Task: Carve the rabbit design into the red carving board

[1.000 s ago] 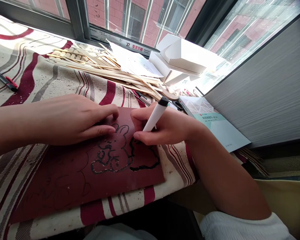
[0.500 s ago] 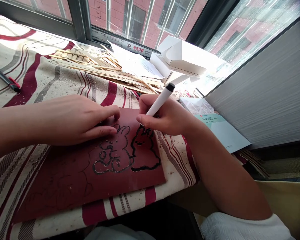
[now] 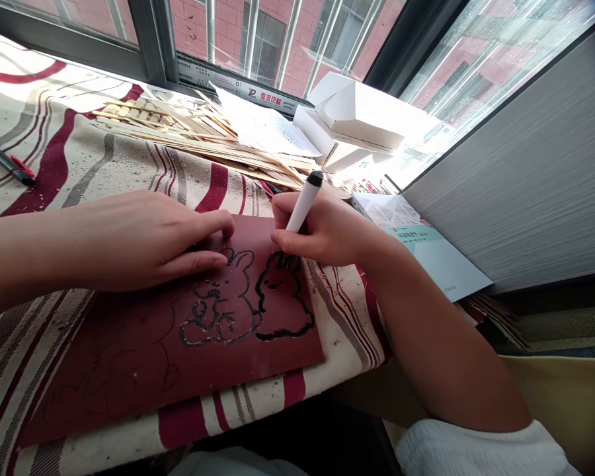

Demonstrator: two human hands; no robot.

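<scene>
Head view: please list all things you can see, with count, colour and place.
Striped cloth: 1, cream and red, along the window.
Sheet: 1, dark red, on the cloth.
Rabbit outlines: 2, black, on the sheet.
Marker: 1, white, in the right hand.
Wooden strips: many, pale, behind the sheet.
Papers: several, white, beside the strips.
Carton: 1, white, beside the papers.
Booklet: 1, pale blue, right of the sheet.
Pen: 1, black and red, far left.
Left hand: 1, on the sheet.
Right hand: 1, gripping the marker.
Sleeve: 1, white, lower right.
</scene>
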